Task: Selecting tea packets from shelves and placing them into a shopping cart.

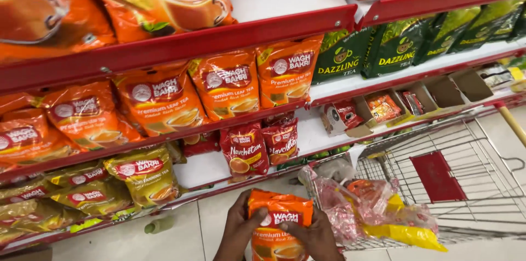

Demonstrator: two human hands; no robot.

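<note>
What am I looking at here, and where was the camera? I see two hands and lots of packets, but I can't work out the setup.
There is no machine here: a person wears one camera on the head, looking down, so you see that person's own two hands in a shop aisle. The left hand and right hand together hold an orange pouch with a picture of a cup on it. Ahead are red shelves stacked with similar orange pouches, yellow-green pouches lower down, small red packets in the middle, and dark green bags to the right. Beside the hands stands a wire shopping trolley with crinkly plastic packets resting at its near end.
</note>
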